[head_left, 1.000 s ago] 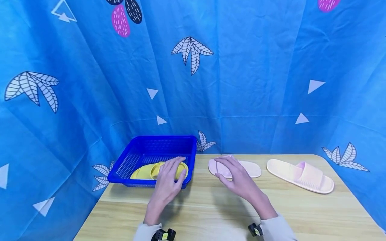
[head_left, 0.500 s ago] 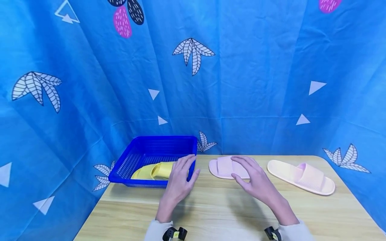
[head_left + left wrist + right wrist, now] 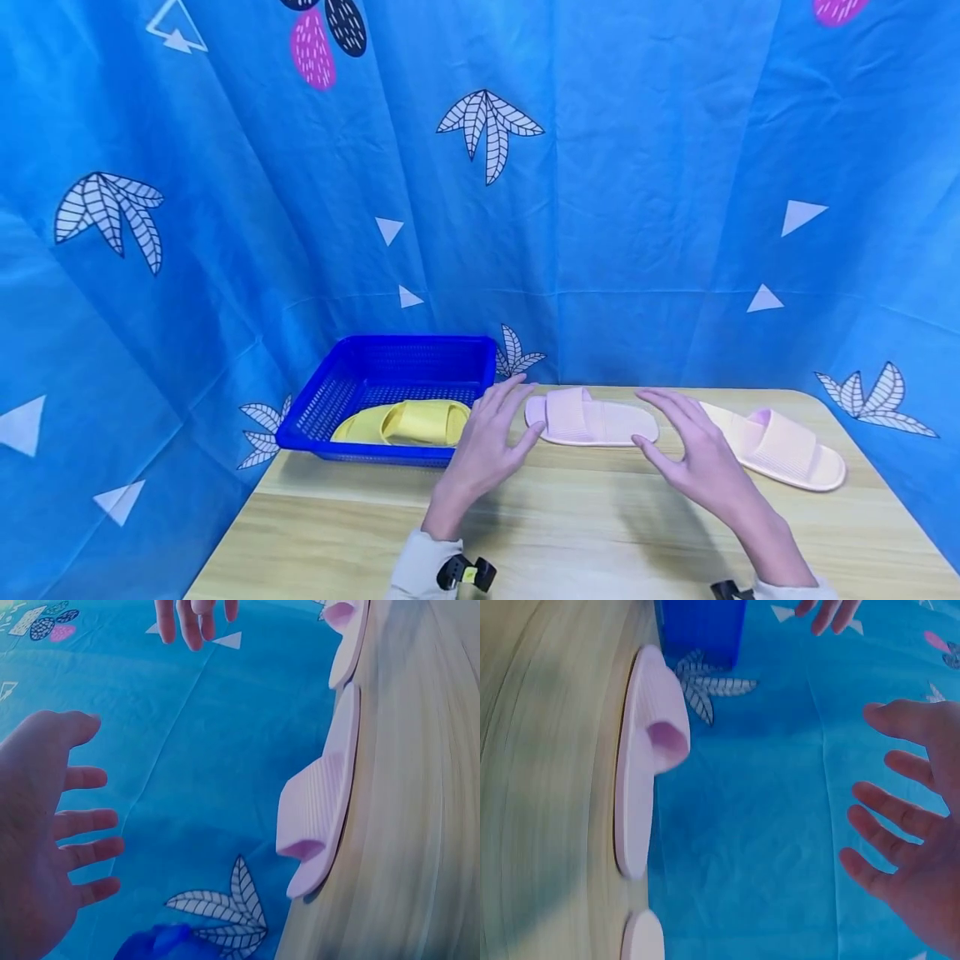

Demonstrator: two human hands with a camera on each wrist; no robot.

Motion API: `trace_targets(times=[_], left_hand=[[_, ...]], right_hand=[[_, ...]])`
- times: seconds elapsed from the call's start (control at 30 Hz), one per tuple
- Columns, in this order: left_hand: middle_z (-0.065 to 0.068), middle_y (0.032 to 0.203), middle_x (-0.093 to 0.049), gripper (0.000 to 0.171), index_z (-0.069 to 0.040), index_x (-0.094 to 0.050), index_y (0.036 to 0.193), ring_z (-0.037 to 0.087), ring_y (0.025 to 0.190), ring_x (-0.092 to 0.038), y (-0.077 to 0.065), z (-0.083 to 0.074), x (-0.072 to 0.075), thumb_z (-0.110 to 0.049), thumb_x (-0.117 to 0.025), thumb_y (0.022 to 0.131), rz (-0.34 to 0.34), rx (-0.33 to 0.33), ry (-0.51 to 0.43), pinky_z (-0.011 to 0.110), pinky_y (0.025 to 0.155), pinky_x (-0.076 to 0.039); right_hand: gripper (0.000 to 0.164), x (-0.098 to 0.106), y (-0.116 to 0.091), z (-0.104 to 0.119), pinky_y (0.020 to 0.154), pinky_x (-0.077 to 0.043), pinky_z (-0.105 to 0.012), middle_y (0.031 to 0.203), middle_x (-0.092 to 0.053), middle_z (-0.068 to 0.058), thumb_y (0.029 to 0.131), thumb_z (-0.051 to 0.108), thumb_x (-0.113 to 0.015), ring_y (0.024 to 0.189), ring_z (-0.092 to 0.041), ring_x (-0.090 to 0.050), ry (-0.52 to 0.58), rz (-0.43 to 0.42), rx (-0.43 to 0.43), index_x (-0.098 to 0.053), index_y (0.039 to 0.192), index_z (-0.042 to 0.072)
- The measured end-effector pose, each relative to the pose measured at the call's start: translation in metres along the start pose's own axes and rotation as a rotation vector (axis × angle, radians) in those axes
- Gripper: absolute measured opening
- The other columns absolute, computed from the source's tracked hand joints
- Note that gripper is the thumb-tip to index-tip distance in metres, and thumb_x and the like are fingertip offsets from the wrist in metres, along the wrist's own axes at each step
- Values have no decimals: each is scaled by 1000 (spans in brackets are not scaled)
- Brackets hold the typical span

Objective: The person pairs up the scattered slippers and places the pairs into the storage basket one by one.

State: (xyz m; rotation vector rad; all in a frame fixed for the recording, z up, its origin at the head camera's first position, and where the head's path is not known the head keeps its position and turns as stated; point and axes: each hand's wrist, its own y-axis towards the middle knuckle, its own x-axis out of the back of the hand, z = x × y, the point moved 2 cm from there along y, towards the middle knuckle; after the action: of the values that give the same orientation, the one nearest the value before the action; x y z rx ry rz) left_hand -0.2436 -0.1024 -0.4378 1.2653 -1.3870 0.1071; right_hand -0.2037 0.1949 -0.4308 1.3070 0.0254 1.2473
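Note:
A pink slipper [image 3: 570, 414] lies on the wooden table between my two hands in the head view, its strap toward the basket. My left hand [image 3: 487, 442] hovers by the basket's right front corner, fingers spread and holding nothing. Beyond it, a yellow slipper [image 3: 423, 422] lies inside the blue basket [image 3: 300, 442], partly hidden by that hand. My right hand [image 3: 701, 458] hangs above the table with fingers apart, also bare. It overlaps the heel of a second, paler pink slipper [image 3: 787, 446]. Both wrist views show the pink slipper [image 3: 315, 802] apart from the fingers [image 3: 889, 817].
The wooden table [image 3: 570, 533] runs back to a blue patterned curtain [image 3: 637, 208], which also encloses the left and right sides. The basket stands at the table's back left.
Both hands have moved right, the left from over the yellow slipper and the right from over the middle pink slipper. They now stand farther apart. The slippers and basket stay put.

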Motion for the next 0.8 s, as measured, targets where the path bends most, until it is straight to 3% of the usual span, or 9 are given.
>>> trace_targets(times=[0.13, 0.27, 0.37, 0.47, 0.53, 0.6, 0.63, 0.73, 0.8], left_hand=[[3, 159, -43, 56, -23, -50, 151, 24, 145, -40, 9, -4, -10, -52, -52, 103, 23, -11, 11, 56, 111, -37], [4, 160, -41, 58, -21, -49, 152, 25, 146, -38, 15, -7, -19, -50, -53, 102, 40, -19, 20, 60, 112, -35], [2, 162, -39, 59, -21, -48, 153, 24, 148, -36, 19, -8, -24, -50, -54, 102, 45, -9, 14, 59, 113, -34], [4, 161, -40, 61, -22, -47, 153, 24, 148, -36, 23, -10, -29, -51, -56, 101, 40, 5, 4, 59, 112, -35], [5, 160, -41, 61, -23, -47, 153, 25, 148, -36, 26, -11, -33, -52, -57, 100, 42, 14, 2, 58, 112, -36], [7, 160, -42, 62, -22, -48, 153, 25, 147, -36, 28, -12, -38, -52, -57, 100, 46, 17, -1, 57, 112, -36], [7, 159, -42, 62, -22, -48, 153, 25, 147, -37, 29, -13, -41, -53, -57, 100, 50, 18, -1, 57, 112, -36], [6, 160, -42, 62, -22, -48, 153, 25, 147, -37, 33, -15, -49, -53, -57, 99, 60, 20, -3, 56, 112, -35], [5, 160, -42, 63, -23, -48, 153, 25, 147, -37, 36, -16, -54, -54, -58, 99, 68, 23, -3, 57, 113, -35]], right_hand=[[69, 13, -4, -10, 107, -22, -8, 135, -63, -10, 75, 5, -87, 123, -33, -56, -6, -32, -3, -62, 138, 7], [71, 20, -6, -18, 110, -25, -13, 136, -62, -11, 75, 7, -88, 126, -34, -54, -4, -30, -32, -61, 140, 9], [72, 22, -6, -22, 116, -31, -39, 138, -61, -10, 77, 9, -88, 128, -35, -53, -2, -15, -53, -60, 143, 13], [71, 25, -6, -25, 108, -18, -78, 138, -61, -12, 77, 7, -87, 127, -38, -53, 17, -26, -64, -60, 142, 13], [71, 29, -7, -26, 98, -6, -89, 138, -61, -12, 76, 6, -88, 127, -41, -52, 33, -39, -77, -61, 142, 13], [73, 34, -8, -29, 98, -8, -89, 138, -61, -12, 75, 5, -89, 127, -42, -52, 27, -56, -92, -61, 141, 14], [73, 36, -9, -31, 100, -16, -86, 138, -60, -12, 74, 5, -89, 127, -41, -52, 17, -62, -98, -61, 141, 14], [75, 43, -12, -39, 114, -31, -56, 139, -60, -13, 73, 7, -90, 128, -39, -51, -28, -74, -100, -60, 142, 12], [76, 46, -16, -45, 113, -34, -38, 138, -60, -14, 72, 7, -90, 127, -40, -51, -55, -78, -96, -60, 142, 11]])
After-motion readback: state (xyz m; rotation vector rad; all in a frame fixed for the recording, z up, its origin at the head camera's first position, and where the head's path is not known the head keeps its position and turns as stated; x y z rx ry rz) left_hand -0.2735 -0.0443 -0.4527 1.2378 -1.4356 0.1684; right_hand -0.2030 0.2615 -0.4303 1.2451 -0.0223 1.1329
